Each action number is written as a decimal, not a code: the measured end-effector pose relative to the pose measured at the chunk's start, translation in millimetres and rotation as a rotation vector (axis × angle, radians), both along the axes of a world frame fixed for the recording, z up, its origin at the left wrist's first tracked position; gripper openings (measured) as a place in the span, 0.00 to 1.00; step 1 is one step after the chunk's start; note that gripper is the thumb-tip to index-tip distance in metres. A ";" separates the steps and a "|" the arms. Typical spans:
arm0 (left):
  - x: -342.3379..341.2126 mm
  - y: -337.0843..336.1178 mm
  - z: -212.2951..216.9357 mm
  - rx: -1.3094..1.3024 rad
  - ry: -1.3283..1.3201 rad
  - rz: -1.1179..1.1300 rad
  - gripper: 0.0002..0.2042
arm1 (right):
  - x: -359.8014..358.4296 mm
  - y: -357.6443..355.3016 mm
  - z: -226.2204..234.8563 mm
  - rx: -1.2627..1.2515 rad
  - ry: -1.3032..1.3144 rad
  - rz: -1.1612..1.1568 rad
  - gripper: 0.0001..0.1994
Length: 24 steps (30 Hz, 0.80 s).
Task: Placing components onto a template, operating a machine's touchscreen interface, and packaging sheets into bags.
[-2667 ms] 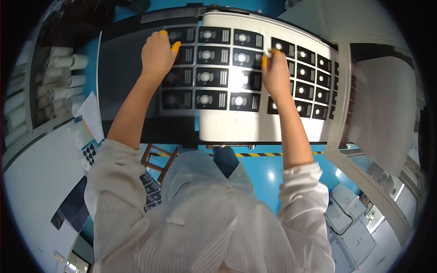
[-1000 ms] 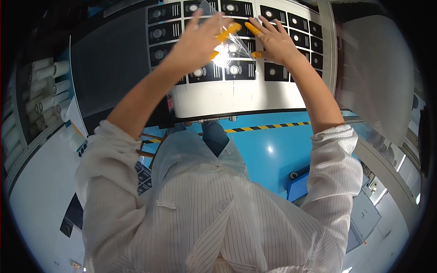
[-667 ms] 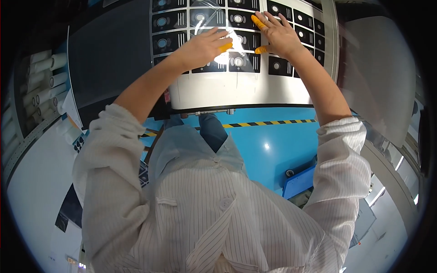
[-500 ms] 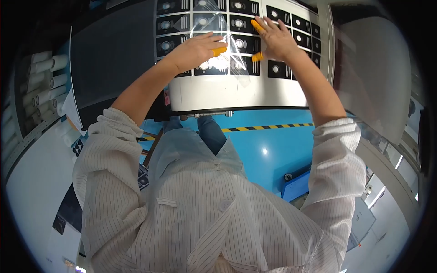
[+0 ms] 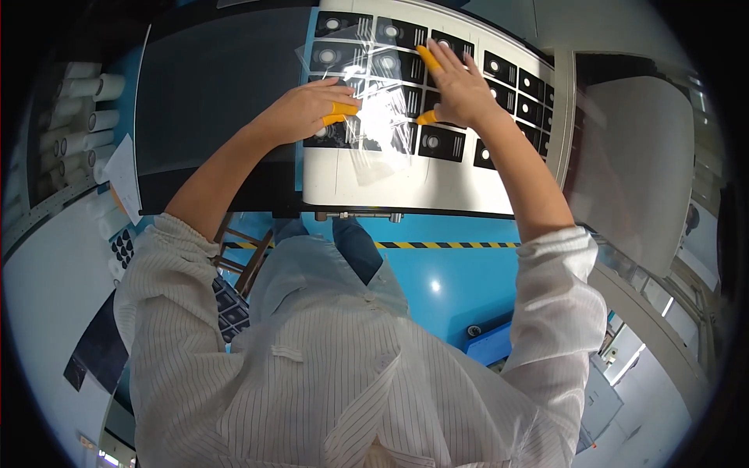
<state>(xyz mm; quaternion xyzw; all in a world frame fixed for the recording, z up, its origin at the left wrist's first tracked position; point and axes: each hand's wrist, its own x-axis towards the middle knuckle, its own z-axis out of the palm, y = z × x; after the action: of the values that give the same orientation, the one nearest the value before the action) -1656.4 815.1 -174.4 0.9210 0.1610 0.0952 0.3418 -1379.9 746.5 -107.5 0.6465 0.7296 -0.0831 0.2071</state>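
A white sheet [image 5: 452, 186] printed with rows of black rectangular panels [image 5: 441, 143], each with a pale disc and white stripes, lies across the machine bed. Loose clear film [image 5: 382, 160] rests over its left part, shining with glare. My left hand [image 5: 304, 111] is on the film's left edge, fingers stretched out and close together, with yellow cots on two digits. Further right, my right hand [image 5: 462, 90] lies over the panels with its fingers spread, and yellow cots cover its thumb and index finger. Neither hand visibly grips anything; contact under the fingertips is hard to see.
A dark flat surface [image 5: 214, 93] adjoins the white sheet on the left, with white rolls [image 5: 101, 121] stacked beyond it. On the right stands a pale frame post [image 5: 563, 117]. Below are a blue floor with a striped tape line [image 5: 437, 245] and a wooden stool [image 5: 253, 261].
Both hands have moved leftward over the panels. The film lies further left on the sheet. My view has shifted too, showing the sheet's left edge and a blue strip.
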 end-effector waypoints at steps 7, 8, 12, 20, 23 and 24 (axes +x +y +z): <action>-54.6 15.5 -14.5 -0.082 -0.087 0.023 0.14 | -11.0 17.8 -7.1 -0.125 -0.130 0.059 0.50; -71.3 15.0 -12.4 -0.106 -0.069 0.057 0.13 | -13.4 18.1 -6.3 -0.134 -0.171 0.074 0.51; -93.4 16.1 -5.2 -0.125 -0.074 0.101 0.13 | -26.9 24.1 2.3 -0.250 -0.290 0.088 0.52; -126.9 25.4 4.8 -0.173 -0.020 0.205 0.15 | -47.0 32.2 15.8 -0.271 -0.310 0.034 0.53; -121.5 31.1 20.8 -0.071 -0.005 0.151 0.15 | -60.9 39.2 6.0 -0.049 -0.078 0.119 0.47; -122.4 30.2 23.3 -0.085 -0.007 0.170 0.15 | -68.6 40.8 1.2 -0.039 -0.086 0.179 0.45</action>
<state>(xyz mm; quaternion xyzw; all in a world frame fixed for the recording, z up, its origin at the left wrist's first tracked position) -1778.8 845.3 -151.1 0.8884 0.2411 0.1201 0.3716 -1448.5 787.3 -106.3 0.5775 0.7730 -0.0506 0.2576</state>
